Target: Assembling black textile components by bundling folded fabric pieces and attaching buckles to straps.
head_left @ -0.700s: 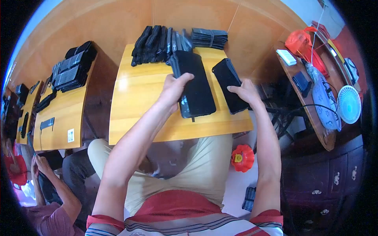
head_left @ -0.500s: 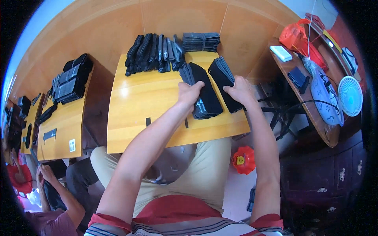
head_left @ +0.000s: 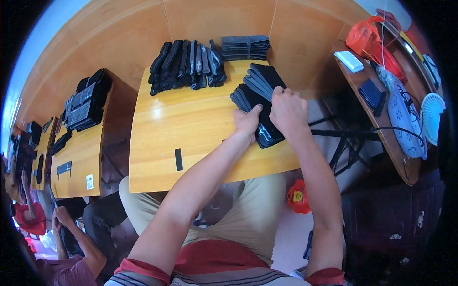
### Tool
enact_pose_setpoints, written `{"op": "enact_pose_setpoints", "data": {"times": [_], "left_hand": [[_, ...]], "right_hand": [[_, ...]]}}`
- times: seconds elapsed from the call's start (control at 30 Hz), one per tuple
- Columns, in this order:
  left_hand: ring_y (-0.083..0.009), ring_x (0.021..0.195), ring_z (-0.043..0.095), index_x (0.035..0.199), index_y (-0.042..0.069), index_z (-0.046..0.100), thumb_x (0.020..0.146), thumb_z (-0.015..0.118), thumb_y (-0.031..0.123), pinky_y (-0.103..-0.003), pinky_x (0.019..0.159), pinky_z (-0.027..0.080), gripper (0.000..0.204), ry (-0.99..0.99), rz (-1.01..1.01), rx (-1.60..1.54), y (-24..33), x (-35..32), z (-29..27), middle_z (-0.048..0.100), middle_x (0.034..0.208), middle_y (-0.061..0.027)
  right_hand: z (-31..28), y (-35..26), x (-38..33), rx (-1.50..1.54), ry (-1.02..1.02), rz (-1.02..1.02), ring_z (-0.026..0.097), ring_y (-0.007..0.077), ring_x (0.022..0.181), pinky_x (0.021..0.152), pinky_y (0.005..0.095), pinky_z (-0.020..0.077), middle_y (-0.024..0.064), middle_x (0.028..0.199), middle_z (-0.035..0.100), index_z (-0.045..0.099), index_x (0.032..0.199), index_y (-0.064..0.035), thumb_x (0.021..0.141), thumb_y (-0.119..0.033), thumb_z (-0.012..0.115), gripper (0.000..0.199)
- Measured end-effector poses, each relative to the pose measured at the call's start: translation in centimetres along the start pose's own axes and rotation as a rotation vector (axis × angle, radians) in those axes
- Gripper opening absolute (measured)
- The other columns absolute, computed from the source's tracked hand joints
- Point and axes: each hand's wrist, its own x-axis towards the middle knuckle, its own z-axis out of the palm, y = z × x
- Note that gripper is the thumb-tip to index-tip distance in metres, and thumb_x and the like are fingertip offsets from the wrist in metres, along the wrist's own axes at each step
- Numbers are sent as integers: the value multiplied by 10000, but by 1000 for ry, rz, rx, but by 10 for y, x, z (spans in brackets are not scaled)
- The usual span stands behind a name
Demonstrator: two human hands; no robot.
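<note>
Two stacks of black socks with grey edges lie at the right side of the yellow wooden table [head_left: 191, 119]. My left hand [head_left: 247, 123] is closed on the left edge of the lower sock stack [head_left: 270, 136], its thumb on top. Across the far part of that stack lies the upper sock stack [head_left: 268, 75], slightly askew. My right hand [head_left: 289, 110] grips the upper stack's near right edge with curled fingers. Where the two stacks meet under my hands is partly hidden.
Folded black and grey socks [head_left: 186, 64] stand in a row at the back, beside a banded sock bundle [head_left: 245, 47]. A dark strip [head_left: 178, 159] lies on the table. Right is a side table [head_left: 405, 167] with a fan [head_left: 432, 117]; left, a co-worker's hands [head_left: 61, 217].
My right hand has brought its sock stack leftward, from beside the other stack to on top of it. My left hand and its stack have shifted slightly right.
</note>
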Motion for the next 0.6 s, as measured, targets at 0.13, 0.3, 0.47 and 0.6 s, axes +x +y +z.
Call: {"op": "enact_pose_setpoints", "data": {"times": [0.13,0.3,0.47,0.6], "left_hand": [[-253,904,654,1069,-126,554,813,790,190,-381,777,547,470,-34,-21,-56,-1,-2,-1,671,1025,-216],[-245,874,657,1058,-106,587,839,760,199,-376,756,550,413,-38,-21,-110,5,-9,-4,679,1012,-201],[-240,918,650,1131,-89,567,890,712,250,-371,782,554,441,-167,-83,-231,16,-23,-10,665,1086,-198],[-235,1089,601,1288,-86,434,899,709,433,-362,917,517,705,-196,-190,-373,20,-21,-20,590,1238,-202]], "right_hand": [[8,-18,0,-53,-10,-25,700,328,906,722,393,598,177,968,697,612,971,-20,794,-117,701,221],[10,-30,-1,-173,47,-3,695,287,859,650,346,599,140,925,681,622,1016,-11,791,-123,705,264],[28,-35,-7,-273,77,-31,693,271,830,624,325,593,141,927,672,627,1034,-14,823,-135,681,249],[14,-38,-5,-219,-29,-35,689,301,874,696,348,592,162,987,665,626,1031,-9,845,-142,661,231]]}}
